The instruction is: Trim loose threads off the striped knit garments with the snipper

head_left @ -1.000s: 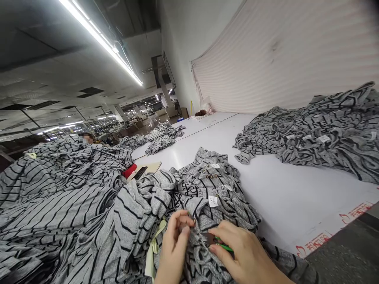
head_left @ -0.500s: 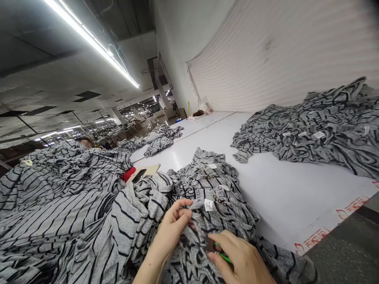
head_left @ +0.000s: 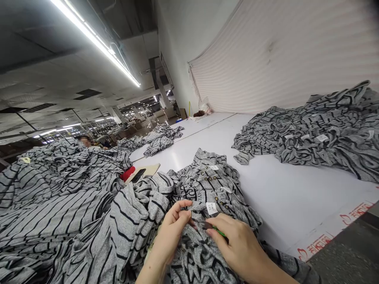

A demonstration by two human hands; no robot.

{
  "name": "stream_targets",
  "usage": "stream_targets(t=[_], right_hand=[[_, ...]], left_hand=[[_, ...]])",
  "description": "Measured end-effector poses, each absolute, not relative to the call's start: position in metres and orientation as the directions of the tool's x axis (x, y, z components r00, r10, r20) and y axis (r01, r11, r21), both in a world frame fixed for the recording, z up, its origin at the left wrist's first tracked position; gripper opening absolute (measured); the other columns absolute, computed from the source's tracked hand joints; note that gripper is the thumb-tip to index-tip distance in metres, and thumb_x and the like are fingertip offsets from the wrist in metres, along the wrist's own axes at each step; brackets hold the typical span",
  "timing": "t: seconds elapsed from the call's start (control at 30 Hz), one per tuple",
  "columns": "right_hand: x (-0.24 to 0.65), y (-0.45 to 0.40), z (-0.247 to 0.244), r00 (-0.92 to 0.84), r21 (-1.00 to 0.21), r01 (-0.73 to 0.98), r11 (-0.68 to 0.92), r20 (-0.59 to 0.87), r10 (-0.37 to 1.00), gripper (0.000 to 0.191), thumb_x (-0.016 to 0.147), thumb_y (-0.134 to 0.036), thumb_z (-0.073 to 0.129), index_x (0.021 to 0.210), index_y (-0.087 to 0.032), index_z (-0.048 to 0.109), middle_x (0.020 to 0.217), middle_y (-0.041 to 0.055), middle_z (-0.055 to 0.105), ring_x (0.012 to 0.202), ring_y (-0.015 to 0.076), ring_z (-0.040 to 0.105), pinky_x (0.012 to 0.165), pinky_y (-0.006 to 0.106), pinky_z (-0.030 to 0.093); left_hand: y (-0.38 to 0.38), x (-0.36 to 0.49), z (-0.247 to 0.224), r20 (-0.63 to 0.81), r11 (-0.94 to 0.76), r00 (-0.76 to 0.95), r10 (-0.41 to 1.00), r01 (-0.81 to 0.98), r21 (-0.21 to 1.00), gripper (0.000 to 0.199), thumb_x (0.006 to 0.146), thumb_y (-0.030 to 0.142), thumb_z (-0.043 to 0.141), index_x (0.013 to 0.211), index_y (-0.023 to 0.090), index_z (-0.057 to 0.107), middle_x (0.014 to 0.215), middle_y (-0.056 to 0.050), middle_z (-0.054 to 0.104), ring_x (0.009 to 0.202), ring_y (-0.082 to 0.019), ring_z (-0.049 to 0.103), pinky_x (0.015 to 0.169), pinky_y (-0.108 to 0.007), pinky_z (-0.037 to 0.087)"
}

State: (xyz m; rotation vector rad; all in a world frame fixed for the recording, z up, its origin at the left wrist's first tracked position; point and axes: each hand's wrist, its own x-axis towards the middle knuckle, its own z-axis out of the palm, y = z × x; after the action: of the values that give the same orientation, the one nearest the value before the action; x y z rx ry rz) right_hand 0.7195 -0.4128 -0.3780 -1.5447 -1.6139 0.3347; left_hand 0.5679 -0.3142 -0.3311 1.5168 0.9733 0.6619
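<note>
A grey shirt with black stripes (head_left: 195, 252) lies bunched in front of me, part of a layered heap. My left hand (head_left: 173, 223) pinches a fold of it between thumb and fingers. Just to the right, my right hand (head_left: 238, 238) is closed around small thread snips with a green handle (head_left: 221, 234). Their dark blade tip is close to the cloth by the left fingers; whether it touches is unclear. A white size label (head_left: 211, 208) sticks up at the neckline beyond both hands. Further up the heap, brown buttons (head_left: 211, 178) and dark printed letters show.
On the left rises a large pile of striped garments (head_left: 53, 197). Another pile (head_left: 314, 130) stands on the white table (head_left: 284, 201) at right, with a smaller one (head_left: 162, 138) further back. A phone (head_left: 138, 175) rests near something red (head_left: 128, 173). Behind the left pile a person (head_left: 84, 141) is partly visible.
My right hand has moved up and slightly left, bringing the snips closer to the fold. The left hand keeps its pinch in nearly the same place.
</note>
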Motion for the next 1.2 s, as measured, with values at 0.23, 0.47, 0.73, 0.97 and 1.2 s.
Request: stream_targets(t=[0.23,0.47,0.73,0.97,1.2], right_hand=[[0.729,-0.414,-0.384,0.205,-0.739,0.637,0.218,0.435,0.877,0.021,0.092,-0.025,0.046,0.104,-0.024,0.063,0.089,0.0035,0.066,0.076,0.0182,0.064,0.066,0.027,0.048],[0.751,-0.407,-0.384,0.303,-0.772,0.621,0.136,0.396,0.867,0.011,0.085,-0.021,0.052,0.09,-0.024,0.062,0.086,0.0017,0.065,0.077,0.0188,0.062,0.068,0.028,0.048],[0.738,-0.434,-0.404,0.054,-0.685,0.558,0.468,0.592,0.804,0.03,0.062,-0.005,0.043,0.082,-0.022,0.057,0.1,0.005,0.061,0.077,0.0154,0.061,0.066,0.023,0.045],[0.737,-0.434,-0.399,0.081,-0.87,0.393,0.298,0.355,0.931,0.01,0.078,-0.018,0.049,0.081,-0.023,0.058,0.065,-0.003,0.058,0.058,0.013,0.053,0.05,0.02,0.036],[0.737,-0.42,-0.387,0.236,-0.943,0.325,0.066,0.149,0.96,0.018,0.087,-0.027,0.048,0.102,-0.026,0.059,0.068,-0.004,0.064,0.06,0.0146,0.059,0.054,0.022,0.04]], left_hand=[[-0.314,0.568,-0.333,-0.07,-0.089,0.491,0.869,0.293,0.952,0.041,0.081,0.043,0.058,0.112,0.016,0.058,0.067,0.003,0.056,0.067,-0.014,0.051,0.067,-0.024,0.037],[-0.323,0.58,-0.331,0.146,-0.479,0.485,0.862,0.687,0.547,0.016,0.081,0.036,0.054,0.079,0.02,0.053,0.064,0.004,0.046,0.059,-0.015,0.045,0.058,-0.027,0.033],[-0.317,0.583,-0.33,0.338,-0.756,0.678,0.653,0.605,0.249,0.021,0.073,0.009,0.051,0.089,0.021,0.049,0.095,-0.004,0.05,0.092,-0.023,0.051,0.081,-0.038,0.045],[-0.302,0.586,-0.32,0.119,-0.636,0.76,0.639,0.435,0.637,0.018,0.071,0.004,0.047,0.07,0.021,0.04,0.107,-0.005,0.06,0.104,-0.021,0.054,0.088,-0.032,0.042],[-0.283,0.583,-0.307,-0.077,-0.466,0.772,0.63,0.456,0.758,0.022,0.087,0.034,0.05,0.103,0.021,0.058,0.082,0.002,0.059,0.077,-0.016,0.051,0.072,-0.026,0.039]])
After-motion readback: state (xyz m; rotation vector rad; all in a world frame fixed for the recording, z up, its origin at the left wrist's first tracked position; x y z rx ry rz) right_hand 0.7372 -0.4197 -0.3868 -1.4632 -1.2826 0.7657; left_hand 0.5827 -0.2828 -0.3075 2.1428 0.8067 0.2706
